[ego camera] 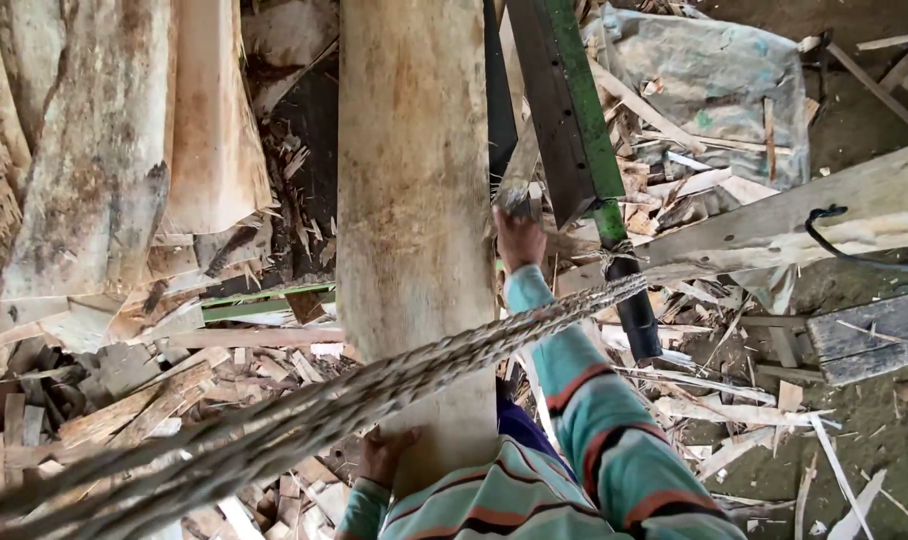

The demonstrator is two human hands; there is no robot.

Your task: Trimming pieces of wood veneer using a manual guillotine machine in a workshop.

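Judged as mid-carry or mid-positioning of a long pale rough-sawn wooden plank [414, 170], running from the near edge of the frame up past the far edge, just beside a dark steel beam with a green-painted edge [564, 110]; held at both sides rather than lying loose. Left hand [386, 452] pressed against the plank's near left edge, fingers curled round the edge, so clamped on the wood; right hand [517, 237] stretched forward in a striped teal, grey and orange knitted sleeve [594, 420], closed round something at the plank's right edge, though whether plank edge or a separate offcut cannot be told. Crossed in front by a thick twisted grey-brown rope [304, 410], slanting from the lower left corner up to the steel beam.

Next move, as a judgement: calls for a firm hold at both edges and clearance from the rope.

Containers: only a dusty grey woven sack [714, 90] on the ground at the upper right, bulging, contents hidden. Around it, a litter of pale wood offcuts and splinters [154, 400] on the earth floor [874, 420]; bark-edged slabs [104, 150] at the upper left.
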